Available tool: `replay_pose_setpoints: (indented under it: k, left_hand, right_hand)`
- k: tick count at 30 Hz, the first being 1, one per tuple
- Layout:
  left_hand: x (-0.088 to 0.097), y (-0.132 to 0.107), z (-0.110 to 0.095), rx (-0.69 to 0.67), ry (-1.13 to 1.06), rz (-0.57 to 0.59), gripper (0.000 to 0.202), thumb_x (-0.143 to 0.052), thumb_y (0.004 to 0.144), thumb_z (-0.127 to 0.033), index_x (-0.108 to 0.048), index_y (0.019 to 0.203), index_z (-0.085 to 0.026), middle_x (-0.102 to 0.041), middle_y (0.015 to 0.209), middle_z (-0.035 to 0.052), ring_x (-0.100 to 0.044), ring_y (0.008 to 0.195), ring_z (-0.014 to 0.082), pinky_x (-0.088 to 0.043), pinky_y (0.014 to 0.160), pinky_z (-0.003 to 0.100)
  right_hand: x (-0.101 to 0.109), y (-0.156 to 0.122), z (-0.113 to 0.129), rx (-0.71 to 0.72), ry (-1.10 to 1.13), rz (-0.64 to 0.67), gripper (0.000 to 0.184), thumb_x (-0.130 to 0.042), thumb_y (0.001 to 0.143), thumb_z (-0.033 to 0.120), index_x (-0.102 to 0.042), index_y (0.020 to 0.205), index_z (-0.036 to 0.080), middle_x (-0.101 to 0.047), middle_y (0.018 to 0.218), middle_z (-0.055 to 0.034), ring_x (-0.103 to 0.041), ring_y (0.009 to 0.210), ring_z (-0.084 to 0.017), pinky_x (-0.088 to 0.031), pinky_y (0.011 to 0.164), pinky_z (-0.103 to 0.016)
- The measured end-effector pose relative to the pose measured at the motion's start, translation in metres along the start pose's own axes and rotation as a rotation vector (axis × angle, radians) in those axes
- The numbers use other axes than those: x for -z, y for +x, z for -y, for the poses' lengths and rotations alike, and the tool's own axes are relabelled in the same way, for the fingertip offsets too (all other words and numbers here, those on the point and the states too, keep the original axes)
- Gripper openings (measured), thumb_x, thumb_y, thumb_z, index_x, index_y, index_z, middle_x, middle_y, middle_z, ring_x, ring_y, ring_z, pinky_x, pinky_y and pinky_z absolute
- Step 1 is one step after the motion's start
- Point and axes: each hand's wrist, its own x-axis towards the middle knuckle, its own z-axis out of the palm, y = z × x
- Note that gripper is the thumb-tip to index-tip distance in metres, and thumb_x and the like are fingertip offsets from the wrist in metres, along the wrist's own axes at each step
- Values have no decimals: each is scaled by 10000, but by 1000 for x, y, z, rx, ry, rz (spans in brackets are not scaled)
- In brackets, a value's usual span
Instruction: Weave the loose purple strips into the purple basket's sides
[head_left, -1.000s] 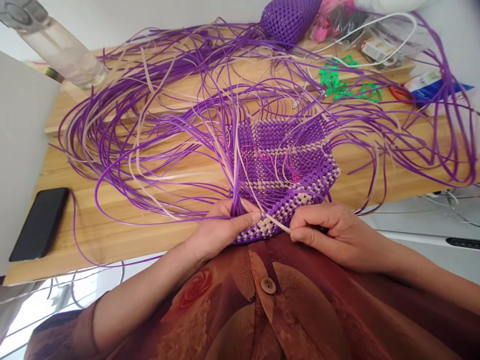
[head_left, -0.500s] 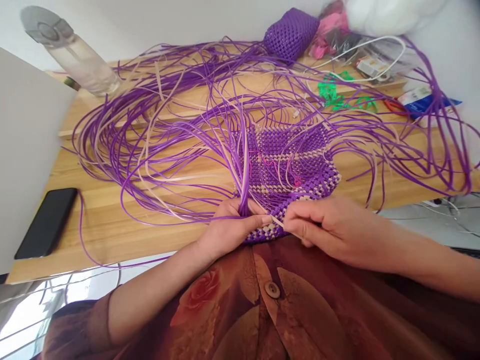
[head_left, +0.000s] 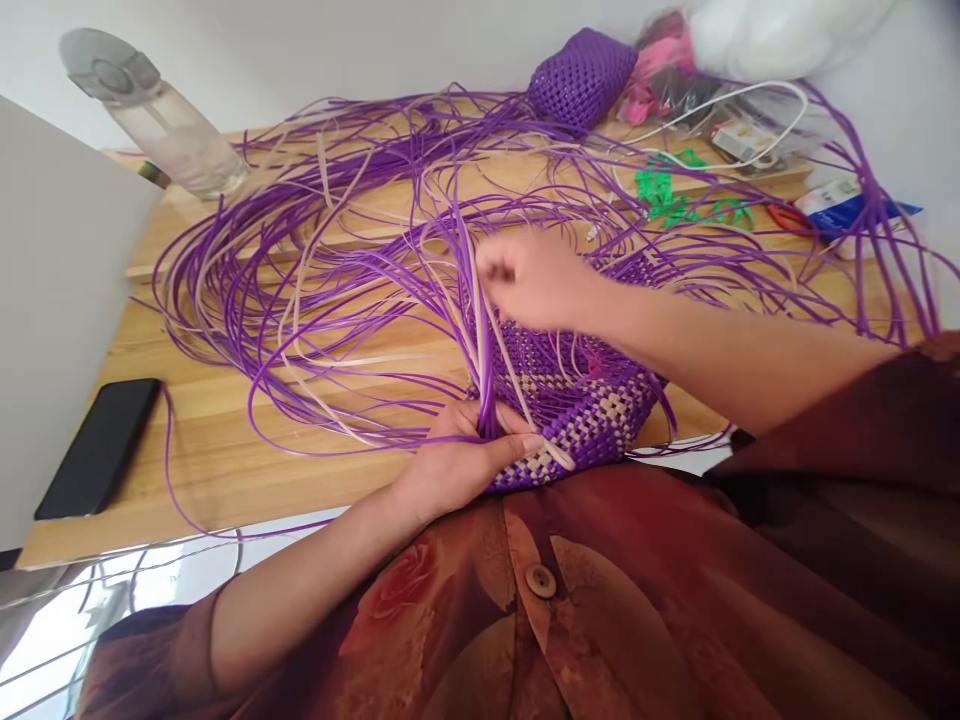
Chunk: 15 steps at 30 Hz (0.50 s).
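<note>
A half-woven purple and beige basket [head_left: 611, 410] of plastic strips lies at the table's front edge, against my shirt. My left hand [head_left: 469, 455] is closed at its near left side, its thumb pressing on the weave and a bundle of purple strips [head_left: 487, 385] rising from between its fingers. A beige strip [head_left: 512, 372] makes a small loop by my left thumb and runs up to my right hand [head_left: 536, 280]. That hand is raised over the basket's far left part, fingers curled round the strip and slightly blurred. My right forearm hides much of the basket's right side.
Long loose purple and beige strips [head_left: 217, 270] spread across the table's left and back. A black phone [head_left: 97, 448] lies front left; a clear bottle [head_left: 172, 140] stands back left. Behind are a purple woven piece [head_left: 581, 80], green pieces [head_left: 664, 190] and a white cable [head_left: 799, 95].
My right hand has moved up and away from beside my left thumb, drawing the beige strip with it into a loop. My left hand has kept its place on the basket.
</note>
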Motion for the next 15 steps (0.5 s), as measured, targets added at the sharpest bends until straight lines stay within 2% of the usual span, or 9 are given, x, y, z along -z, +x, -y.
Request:
replay_pose_setpoints:
  k: [2, 3, 5, 7, 9, 11, 13, 15]
  left_hand:
    - [0, 0, 1, 0, -17, -7, 209, -796, 735, -329, -715, 703, -139, -663, 654, 12, -542, 611, 113, -420, 598, 229]
    - [0, 0, 2, -2, -22, -13, 207, -790, 743, -325, -708, 708, -139, -656, 652, 7, -538, 608, 108, -416, 597, 226]
    - [0, 0, 3, -2, -23, -15, 210, -782, 753, -326, -693, 718, -139, -642, 654, -1, -525, 606, 100, -413, 600, 221]
    - [2, 0, 2, 8, -7, 4, 220, -789, 746, -332, -684, 736, -139, -636, 669, -5, -526, 622, 100, -418, 614, 221]
    - [6, -1, 1, 33, -5, 24, 219, -797, 738, -329, -693, 790, -142, -658, 722, 0, -555, 671, 112, -441, 656, 226]
    - [12, -2, -1, 91, -31, 47, 244, -804, 728, -310, -715, 886, -147, -704, 830, 20, -604, 760, 138, -471, 733, 243]
    - [17, -3, -1, 169, -70, 65, 300, -824, 700, -297, -726, 938, -142, -730, 898, 41, -631, 802, 159, -485, 772, 263]
    - [21, -3, 1, 215, -123, 90, 302, -842, 672, -294, -735, 903, -131, -737, 880, 51, -636, 771, 161, -488, 755, 270]
  right_hand:
    - [0, 38, -10, 2, -189, -245, 151, -471, 797, 90, -605, 731, 110, -587, 741, 2, -585, 790, -123, -360, 737, -260]
    - [-2, 54, -13, -4, -251, -284, 183, -438, 813, 91, -604, 737, 106, -576, 763, 1, -590, 832, -130, -352, 758, -268]
    - [-13, 78, -19, 48, -284, -261, 185, -449, 825, 120, -617, 752, 142, -607, 782, -9, -585, 832, -145, -372, 758, -274]
    - [-26, 90, -26, 75, -284, -201, 181, -468, 840, 146, -633, 773, 177, -647, 800, -27, -581, 799, -159, -392, 738, -283]
    - [-33, 93, -35, 47, -311, -136, 190, -480, 862, 170, -645, 771, 189, -665, 800, -54, -584, 776, -181, -400, 720, -304]
    - [-28, 88, -43, 11, -372, -66, 204, -524, 872, 211, -646, 710, 191, -651, 736, -75, -582, 753, -206, -403, 711, -332]
    - [-12, 75, -43, 17, -449, -41, 250, -591, 858, 258, -627, 617, 199, -607, 631, -79, -565, 711, -218, -397, 700, -351]
    - [9, 50, -29, 84, -482, -71, 276, -614, 859, 293, -639, 598, 205, -584, 590, -73, -549, 677, -210, -384, 682, -350]
